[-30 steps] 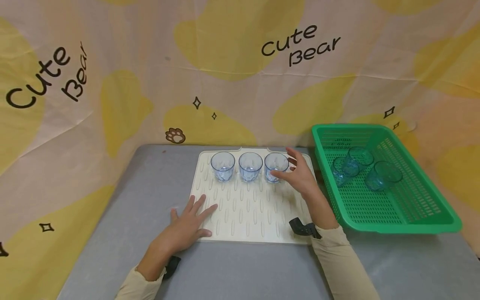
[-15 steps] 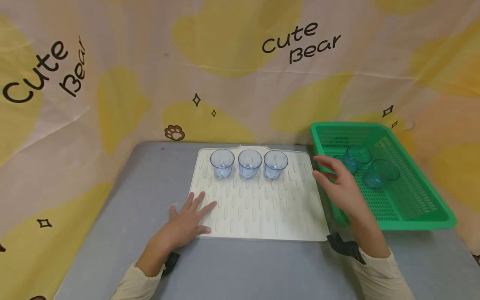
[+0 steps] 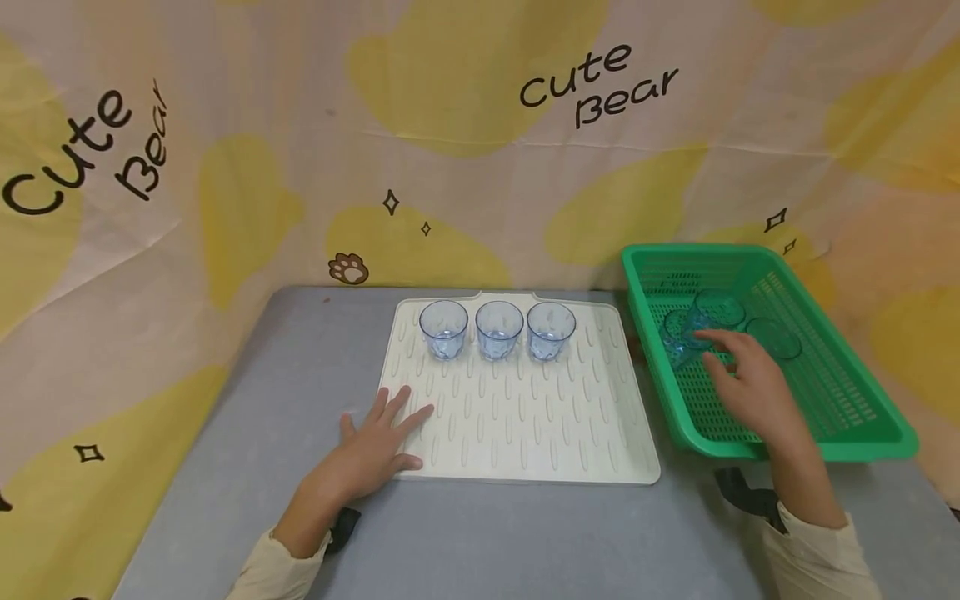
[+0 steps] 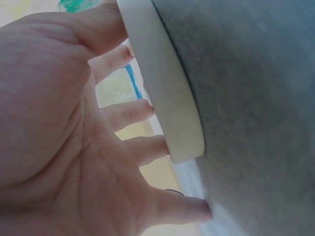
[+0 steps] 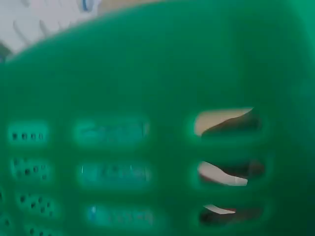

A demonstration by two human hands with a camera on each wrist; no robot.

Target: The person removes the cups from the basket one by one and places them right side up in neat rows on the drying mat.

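Observation:
Three clear bluish drinking glasses stand upright in a row along the back of a cream ribbed draining mat (image 3: 525, 433): a left glass (image 3: 444, 332), a middle glass (image 3: 498, 332) and a right glass (image 3: 551, 332). My left hand (image 3: 371, 454), fingers spread, rests on the mat's front left corner; the left wrist view shows its fingertips at the mat's edge (image 4: 172, 113). Over the green basket (image 3: 840, 454) is my right hand (image 3: 757, 392), thumb and fingers apart, nothing between them. Its fingertips overlap a glass (image 3: 678, 333) in the basket. Two more lie near, a back glass (image 3: 720, 308) and a partly hidden one (image 3: 780, 337).
The grey table (image 3: 525, 542) carries the mat and, at its right, the basket. Slotted basket wall (image 5: 167, 73) fills most of the right wrist view. A patterned cloth (image 3: 465, 100) hangs directly behind the table.
My right hand has left the right glass on the mat and moved right, over the basket's rim and in among its glasses. The left hand keeps its place.

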